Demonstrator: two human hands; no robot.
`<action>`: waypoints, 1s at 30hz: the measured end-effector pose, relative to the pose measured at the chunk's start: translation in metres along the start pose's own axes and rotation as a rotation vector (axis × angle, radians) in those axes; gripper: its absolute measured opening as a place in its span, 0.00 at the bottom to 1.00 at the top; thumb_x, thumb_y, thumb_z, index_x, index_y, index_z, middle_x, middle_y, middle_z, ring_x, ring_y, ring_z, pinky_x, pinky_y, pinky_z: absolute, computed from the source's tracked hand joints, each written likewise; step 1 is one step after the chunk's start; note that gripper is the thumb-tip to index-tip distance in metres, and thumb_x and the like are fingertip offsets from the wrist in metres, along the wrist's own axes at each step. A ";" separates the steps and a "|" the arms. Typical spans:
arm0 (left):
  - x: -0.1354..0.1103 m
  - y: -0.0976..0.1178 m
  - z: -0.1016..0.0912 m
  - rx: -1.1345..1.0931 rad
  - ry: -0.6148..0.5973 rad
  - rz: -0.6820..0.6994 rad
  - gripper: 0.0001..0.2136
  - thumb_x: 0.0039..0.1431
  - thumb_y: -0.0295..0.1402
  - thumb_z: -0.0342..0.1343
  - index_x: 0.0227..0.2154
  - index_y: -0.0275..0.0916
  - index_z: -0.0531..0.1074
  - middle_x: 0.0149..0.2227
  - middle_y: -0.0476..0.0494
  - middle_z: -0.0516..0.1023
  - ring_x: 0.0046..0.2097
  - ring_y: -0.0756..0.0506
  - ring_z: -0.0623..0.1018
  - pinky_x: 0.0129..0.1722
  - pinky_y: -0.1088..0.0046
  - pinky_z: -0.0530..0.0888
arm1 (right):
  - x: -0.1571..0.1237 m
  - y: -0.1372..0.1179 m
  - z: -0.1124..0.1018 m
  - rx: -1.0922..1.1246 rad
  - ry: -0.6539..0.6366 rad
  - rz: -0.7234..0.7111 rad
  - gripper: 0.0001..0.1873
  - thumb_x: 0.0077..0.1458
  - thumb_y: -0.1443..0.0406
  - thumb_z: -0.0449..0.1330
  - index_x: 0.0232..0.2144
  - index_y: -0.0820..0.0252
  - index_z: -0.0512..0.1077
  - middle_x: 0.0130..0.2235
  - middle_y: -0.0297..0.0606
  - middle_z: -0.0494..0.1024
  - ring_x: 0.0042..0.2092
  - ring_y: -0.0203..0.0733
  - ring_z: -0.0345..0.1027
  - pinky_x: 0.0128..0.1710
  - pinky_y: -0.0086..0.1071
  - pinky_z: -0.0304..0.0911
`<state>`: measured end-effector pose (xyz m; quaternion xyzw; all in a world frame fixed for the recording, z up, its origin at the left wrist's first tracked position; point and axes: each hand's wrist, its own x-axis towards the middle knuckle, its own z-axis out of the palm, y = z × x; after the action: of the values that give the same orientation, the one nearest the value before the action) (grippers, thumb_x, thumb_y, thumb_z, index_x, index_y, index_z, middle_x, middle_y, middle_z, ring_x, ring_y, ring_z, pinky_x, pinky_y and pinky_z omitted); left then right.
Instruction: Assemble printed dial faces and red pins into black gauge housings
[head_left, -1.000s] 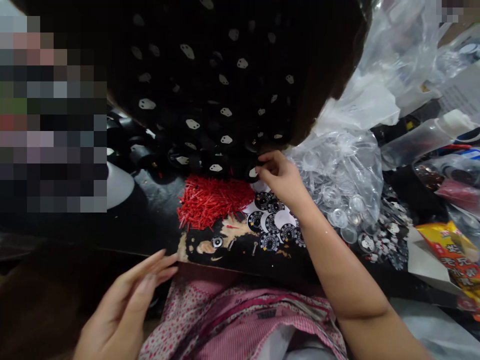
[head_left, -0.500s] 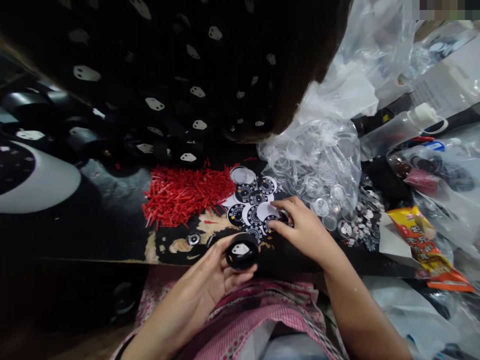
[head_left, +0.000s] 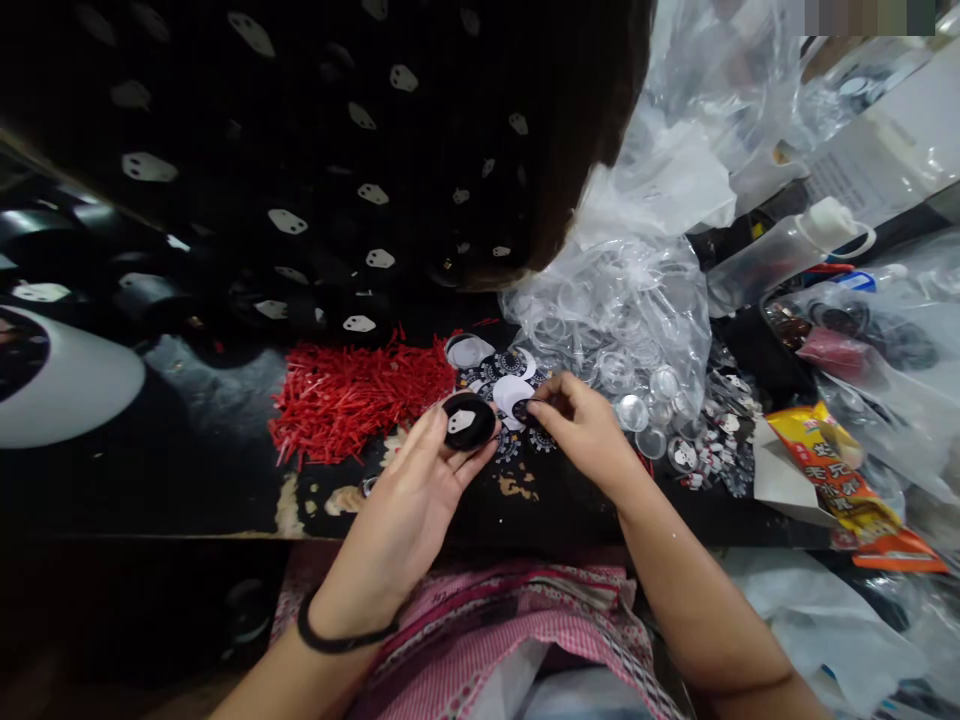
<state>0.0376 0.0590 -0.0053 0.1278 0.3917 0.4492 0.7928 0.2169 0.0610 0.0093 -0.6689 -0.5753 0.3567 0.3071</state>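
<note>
A round black housing [head_left: 472, 432] with a small white plate inside is held in my left hand [head_left: 416, 500], fingers wrapped round it from below and the side. Over the pile of printed dial discs [head_left: 491, 368], my right hand [head_left: 585, 430] has thumb and forefinger pinched on the edge of a dark dial disc [head_left: 523, 408]. Beside those fingertips a plain white disc face [head_left: 510, 390] shows. The fingers partly cover the pinched disc. Left of the pile lies a heap of thin red pointers [head_left: 352, 400].
A clear bag of transparent round covers [head_left: 615, 300] lies behind my right hand. To its right are small loose parts [head_left: 720, 440], an orange snack packet [head_left: 832, 480] and a plastic squeeze bottle [head_left: 787, 250]. A large dark container with black housings [head_left: 322, 150] overhangs the back.
My left hand has moved up and slightly left with the housing, nearer the disc pile. The right fingers, spread over the discs before, have closed on one disc.
</note>
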 end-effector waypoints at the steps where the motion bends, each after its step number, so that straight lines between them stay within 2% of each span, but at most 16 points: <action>1: -0.003 0.001 -0.002 0.000 0.002 0.002 0.12 0.62 0.41 0.57 0.43 0.40 0.76 0.47 0.42 0.81 0.46 0.45 0.81 0.48 0.66 0.78 | -0.001 -0.002 0.001 0.133 -0.042 0.043 0.06 0.57 0.63 0.60 0.34 0.58 0.67 0.34 0.32 0.71 0.31 0.35 0.68 0.36 0.34 0.68; 3: -0.008 0.002 -0.008 -0.001 0.025 0.018 0.13 0.62 0.43 0.57 0.44 0.40 0.76 0.47 0.43 0.81 0.44 0.46 0.81 0.46 0.68 0.79 | -0.005 -0.009 0.005 0.362 -0.147 0.106 0.09 0.56 0.64 0.59 0.40 0.57 0.66 0.35 0.31 0.72 0.28 0.33 0.70 0.32 0.32 0.68; 5: -0.012 0.005 -0.012 0.004 0.066 0.055 0.13 0.62 0.42 0.57 0.44 0.40 0.77 0.48 0.44 0.81 0.46 0.45 0.81 0.48 0.69 0.79 | -0.009 -0.016 0.009 0.442 -0.178 0.103 0.13 0.56 0.66 0.58 0.45 0.57 0.66 0.38 0.33 0.73 0.28 0.33 0.72 0.32 0.32 0.68; 10: -0.020 0.009 -0.009 0.063 0.052 0.049 0.12 0.62 0.40 0.59 0.45 0.42 0.78 0.49 0.44 0.81 0.50 0.44 0.80 0.52 0.66 0.77 | -0.014 -0.040 0.022 0.203 -0.022 -0.073 0.08 0.59 0.67 0.58 0.41 0.57 0.74 0.35 0.33 0.77 0.38 0.37 0.72 0.42 0.32 0.66; 15: -0.028 0.005 -0.005 0.178 0.105 0.049 0.15 0.59 0.40 0.61 0.49 0.48 0.77 0.57 0.47 0.76 0.61 0.41 0.72 0.57 0.67 0.73 | -0.015 -0.055 0.034 0.054 0.041 -0.165 0.01 0.58 0.68 0.59 0.34 0.57 0.70 0.36 0.34 0.76 0.39 0.38 0.70 0.41 0.32 0.65; 19: -0.028 0.001 -0.013 0.274 0.095 0.077 0.17 0.57 0.43 0.63 0.50 0.51 0.77 0.59 0.50 0.75 0.63 0.39 0.70 0.60 0.65 0.70 | -0.014 -0.054 0.033 0.051 -0.040 -0.083 0.03 0.57 0.67 0.60 0.32 0.56 0.67 0.32 0.32 0.74 0.35 0.37 0.70 0.36 0.32 0.65; 25: -0.029 -0.003 -0.026 0.285 0.025 0.092 0.17 0.58 0.43 0.62 0.50 0.52 0.77 0.60 0.51 0.73 0.63 0.39 0.70 0.56 0.67 0.74 | -0.012 -0.051 0.030 0.287 -0.213 0.135 0.07 0.57 0.63 0.60 0.31 0.56 0.64 0.24 0.25 0.68 0.23 0.32 0.64 0.25 0.28 0.62; 30: -0.028 -0.003 -0.028 0.346 0.009 0.114 0.18 0.56 0.40 0.64 0.50 0.49 0.76 0.57 0.48 0.76 0.59 0.40 0.74 0.58 0.66 0.72 | -0.017 -0.047 0.034 0.181 -0.175 0.089 0.08 0.55 0.63 0.61 0.33 0.56 0.64 0.28 0.27 0.69 0.26 0.32 0.65 0.26 0.28 0.61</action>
<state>0.0105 0.0303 -0.0115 0.2824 0.4588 0.4197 0.7305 0.1612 0.0515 0.0312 -0.6297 -0.5352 0.4772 0.2987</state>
